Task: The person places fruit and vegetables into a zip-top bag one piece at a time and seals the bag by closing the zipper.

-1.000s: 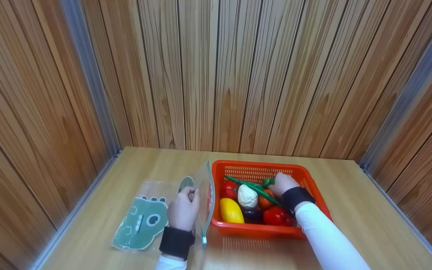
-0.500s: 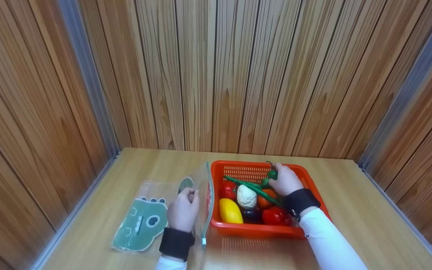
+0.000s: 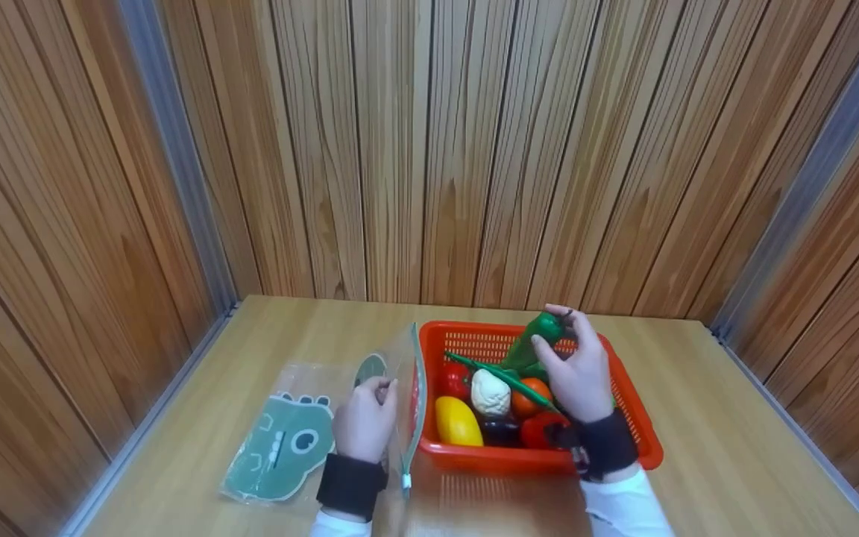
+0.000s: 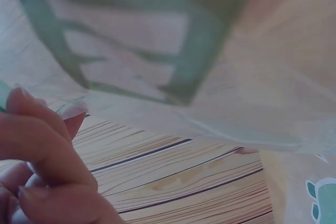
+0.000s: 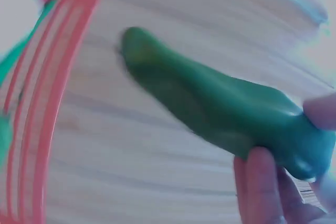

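My right hand [image 3: 582, 377] holds a long green pepper [image 3: 530, 343] near its stem end, over the back of the red plastic basket [image 3: 504, 461]. In the right wrist view the thumb and fingers grip the thick end of the pepper [image 5: 210, 103], its tip pointing away. My left hand [image 3: 361, 426], fingers curled, pinches a clear zip bag [image 3: 420, 406] that stands upright against the basket's left side. A white slider sits at the low end of its green zip strip. The left wrist view shows the bag's green print [image 4: 184, 77] above the curled fingers [image 4: 52, 145].
Inside the basket lie a yellow mango-like fruit [image 3: 459, 421], a white cauliflower-like piece [image 3: 491, 393], an orange one [image 3: 530, 397], a dark eggplant [image 3: 502, 430], red peppers and thin green stalks. A flat bag with a green cartoon crocodile [image 3: 280, 447] lies left. Wooden walls surround the table.
My right hand has lifted the green pepper up out of the pile and turned, so the whole pepper shows above the basket. The left hand and bag have stayed in place.
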Demonstrator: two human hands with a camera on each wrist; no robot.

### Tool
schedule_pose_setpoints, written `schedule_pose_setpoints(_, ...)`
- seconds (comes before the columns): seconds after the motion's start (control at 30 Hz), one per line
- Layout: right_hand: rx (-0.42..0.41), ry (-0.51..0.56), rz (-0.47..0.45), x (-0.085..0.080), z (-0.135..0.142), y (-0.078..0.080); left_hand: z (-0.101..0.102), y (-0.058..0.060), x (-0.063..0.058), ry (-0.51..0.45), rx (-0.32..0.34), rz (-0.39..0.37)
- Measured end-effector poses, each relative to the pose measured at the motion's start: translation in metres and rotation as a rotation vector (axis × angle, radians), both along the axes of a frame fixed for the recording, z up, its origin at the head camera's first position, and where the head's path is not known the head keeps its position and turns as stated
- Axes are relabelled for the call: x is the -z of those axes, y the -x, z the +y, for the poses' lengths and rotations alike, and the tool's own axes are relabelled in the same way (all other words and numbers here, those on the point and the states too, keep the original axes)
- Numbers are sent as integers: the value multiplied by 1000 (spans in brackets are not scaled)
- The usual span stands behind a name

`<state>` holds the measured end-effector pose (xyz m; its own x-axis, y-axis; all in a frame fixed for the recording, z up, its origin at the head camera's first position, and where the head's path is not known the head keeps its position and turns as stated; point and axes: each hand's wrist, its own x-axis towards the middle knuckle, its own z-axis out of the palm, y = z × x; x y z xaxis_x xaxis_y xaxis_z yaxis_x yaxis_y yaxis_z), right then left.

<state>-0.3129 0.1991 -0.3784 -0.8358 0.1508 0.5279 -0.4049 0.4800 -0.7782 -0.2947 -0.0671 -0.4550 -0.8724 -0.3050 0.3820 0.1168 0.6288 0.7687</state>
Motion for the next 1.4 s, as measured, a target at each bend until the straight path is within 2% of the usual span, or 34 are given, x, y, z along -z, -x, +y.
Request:
schedule_pose_setpoints(0.1,-61,168,47,8,-22,-12,0,-1,-1,-7,0,-17)
schedule_pose_setpoints(0.2,-122,280,81,18,-46,-20,1,-2,-3,-31,9,-78)
schedule_pose_setpoints(0.3,-189,328,63,30,-66,-25,1,-3,-5,-38,13,-105)
schedule_pose_setpoints(0.43,-262,332,-12,47,-84,-29,2,-4,-7,-27,8,-82)
schedule_pose_setpoints(0.73,-267,173,-138,75,-111,-31,3,-8,-14,12,23,-5)
schedule_pose_setpoints(0.87,-275,93,-200,83,-119,-30,4,-14,-19,-4,45,-31)
schedule_pose_setpoints(1.1,-280,5,-200,91,-130,-33,7,-18,-22,-25,82,-27)
schedule_pose_setpoints(1.2,-337,-65,-194,91,-132,-35,7,-18,-22,-32,88,0)
schedule_pose_setpoints(1.3,-464,-153,-230,90,-131,-36,7,-19,-22,-53,94,32)
schedule_pose_setpoints(1.4,-555,-264,-263,87,-129,-37,5,-20,-22,-85,86,63)
